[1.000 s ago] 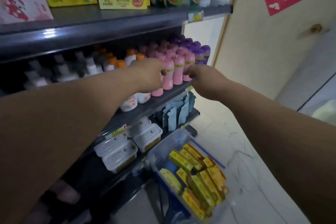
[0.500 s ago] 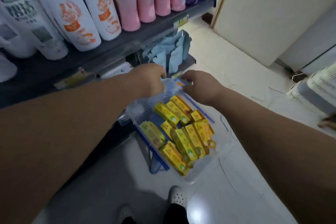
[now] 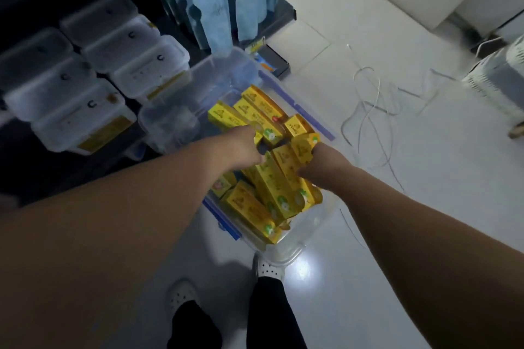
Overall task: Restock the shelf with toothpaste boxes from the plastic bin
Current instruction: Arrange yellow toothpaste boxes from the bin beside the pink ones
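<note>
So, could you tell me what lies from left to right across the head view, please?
White tubs on the shelf → clear bin of yellow boxes → white cable on the floor → white slatted basket at the right edge.

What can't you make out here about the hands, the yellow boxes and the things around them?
All in the head view:
1. Left hand: fingers hidden by its own back among the toothpaste boxes; grip unclear.
2. Right hand: fingers hidden behind one of the boxes; grip unclear.
3. Box print: motion-blurred and too small to read.
4. White ribbed object: cut off by the right edge.
</note>
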Action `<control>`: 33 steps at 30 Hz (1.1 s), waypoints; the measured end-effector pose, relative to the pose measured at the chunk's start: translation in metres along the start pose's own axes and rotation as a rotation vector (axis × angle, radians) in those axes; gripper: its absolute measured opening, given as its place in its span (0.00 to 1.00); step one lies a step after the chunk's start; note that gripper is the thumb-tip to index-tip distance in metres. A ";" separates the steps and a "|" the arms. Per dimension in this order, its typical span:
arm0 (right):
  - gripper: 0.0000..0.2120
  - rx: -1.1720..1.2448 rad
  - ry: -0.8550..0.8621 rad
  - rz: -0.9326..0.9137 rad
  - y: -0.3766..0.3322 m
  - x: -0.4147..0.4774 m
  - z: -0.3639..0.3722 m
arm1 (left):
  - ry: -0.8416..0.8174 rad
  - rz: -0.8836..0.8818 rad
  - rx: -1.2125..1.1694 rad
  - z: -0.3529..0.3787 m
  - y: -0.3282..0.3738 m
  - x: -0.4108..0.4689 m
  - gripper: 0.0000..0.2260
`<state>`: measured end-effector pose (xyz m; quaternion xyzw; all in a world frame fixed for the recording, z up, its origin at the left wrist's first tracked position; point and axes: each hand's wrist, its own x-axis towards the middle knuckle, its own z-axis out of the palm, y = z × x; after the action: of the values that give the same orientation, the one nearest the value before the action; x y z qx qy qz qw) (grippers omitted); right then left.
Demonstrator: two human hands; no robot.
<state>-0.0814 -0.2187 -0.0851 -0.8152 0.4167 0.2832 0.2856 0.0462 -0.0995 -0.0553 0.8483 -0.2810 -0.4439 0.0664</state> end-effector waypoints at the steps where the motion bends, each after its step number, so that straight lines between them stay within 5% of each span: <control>1: 0.21 0.028 -0.023 0.032 0.004 0.005 0.008 | 0.004 0.024 0.035 0.006 0.000 0.008 0.31; 7: 0.53 0.146 -0.242 0.079 0.008 0.018 0.039 | 0.012 0.166 0.176 0.037 0.002 0.048 0.25; 10: 0.42 -0.071 -0.287 0.072 0.006 0.011 0.041 | -0.060 0.148 0.156 0.047 -0.002 0.053 0.27; 14: 0.27 0.063 -0.335 0.156 0.006 0.012 0.044 | -0.115 0.104 0.076 0.050 -0.014 0.057 0.29; 17: 0.17 -0.126 -0.286 0.111 0.005 0.015 0.040 | -0.150 0.055 -0.027 0.046 -0.027 0.056 0.29; 22: 0.16 -0.436 -0.236 -0.087 -0.005 0.008 0.027 | -0.151 0.004 -0.207 0.023 -0.041 0.039 0.30; 27: 0.13 -0.321 -0.091 -0.228 -0.024 -0.015 -0.019 | -0.077 0.005 -0.297 -0.017 -0.039 0.011 0.34; 33: 0.12 -0.242 -0.084 -0.332 -0.055 -0.066 -0.100 | -0.122 -0.086 -0.764 -0.087 -0.027 -0.048 0.43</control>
<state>-0.0454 -0.2279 0.0410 -0.8887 0.2271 0.3138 0.2453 0.1047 -0.0636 0.0214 0.7452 -0.0631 -0.5688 0.3423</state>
